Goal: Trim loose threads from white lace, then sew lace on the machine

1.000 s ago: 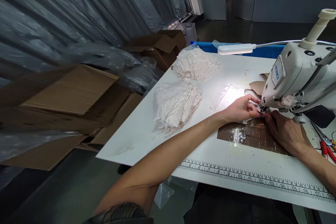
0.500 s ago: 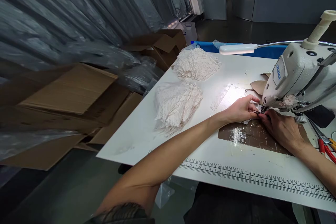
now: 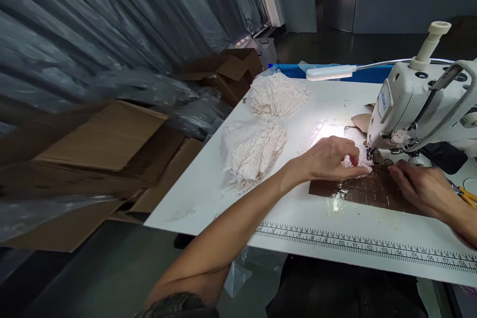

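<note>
A white lace piece [image 3: 362, 149] lies at the needle area of the white sewing machine [image 3: 398, 104], its edge beside the presser foot [image 3: 371, 153]. My left hand [image 3: 331, 159] rests over this lace, thumb stretched along its near edge and index finger curved apart from it. To the right of the presser foot, my right hand [image 3: 425, 186] is low over the brown sheet [image 3: 346, 191], fingertips pressed together. Whatever may be between those fingertips is too small to make out. More lace [image 3: 315, 134] spreads under the lamp light behind my left hand.
Two lace stacks [image 3: 255, 151] [image 3: 278, 93] sit on the left of the white table [image 3: 208, 198]. A lamp [image 3: 331, 72] hangs over the back. Orange-handled scissors [image 3: 467, 196] lie at the right. Cardboard boxes [image 3: 100, 134] stand left of the table; a printed ruler [image 3: 354, 244] runs along its front.
My hands, earlier together at the presser foot, have come apart: the left drew back left and its fingers spread, the right moved right. The view shifted slightly.
</note>
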Demonstrator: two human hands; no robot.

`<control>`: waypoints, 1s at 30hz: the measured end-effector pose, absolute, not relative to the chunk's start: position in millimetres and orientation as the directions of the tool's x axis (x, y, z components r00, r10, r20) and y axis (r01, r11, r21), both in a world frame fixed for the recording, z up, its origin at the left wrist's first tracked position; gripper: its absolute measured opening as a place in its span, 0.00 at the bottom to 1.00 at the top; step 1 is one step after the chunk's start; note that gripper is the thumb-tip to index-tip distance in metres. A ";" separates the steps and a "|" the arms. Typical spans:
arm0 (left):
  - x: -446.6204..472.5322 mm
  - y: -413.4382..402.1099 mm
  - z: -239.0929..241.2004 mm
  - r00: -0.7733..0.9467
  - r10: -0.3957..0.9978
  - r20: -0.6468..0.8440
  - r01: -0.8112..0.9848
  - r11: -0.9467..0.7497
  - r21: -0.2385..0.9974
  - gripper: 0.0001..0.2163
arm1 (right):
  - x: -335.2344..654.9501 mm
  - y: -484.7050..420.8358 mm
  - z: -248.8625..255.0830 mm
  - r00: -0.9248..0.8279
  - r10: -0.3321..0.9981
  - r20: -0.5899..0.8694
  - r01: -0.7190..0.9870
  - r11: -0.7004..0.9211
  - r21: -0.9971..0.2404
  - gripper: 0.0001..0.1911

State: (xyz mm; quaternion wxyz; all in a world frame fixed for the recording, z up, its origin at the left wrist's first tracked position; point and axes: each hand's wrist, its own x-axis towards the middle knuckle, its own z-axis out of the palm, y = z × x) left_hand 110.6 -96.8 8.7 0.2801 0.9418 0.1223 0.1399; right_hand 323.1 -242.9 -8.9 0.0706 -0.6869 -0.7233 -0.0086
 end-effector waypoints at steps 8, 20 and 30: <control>118.7 -108.2 -1.7 0.910 0.306 0.279 0.262 -0.947 0.184 0.09 | 339.5 -249.1 -2.5 0.032 0.952 0.303 0.999 -0.038 0.014 0.22; 127.4 -107.6 -26.8 0.900 0.244 0.360 0.115 -0.932 0.345 0.10 | 315.3 -234.7 -16.0 0.098 0.989 0.106 0.884 -0.038 -0.466 0.17; 133.4 -104.8 -30.2 0.933 0.206 0.295 0.087 -0.925 0.370 0.13 | 318.1 -236.5 -18.6 0.111 0.989 0.100 0.841 -0.040 -0.539 0.15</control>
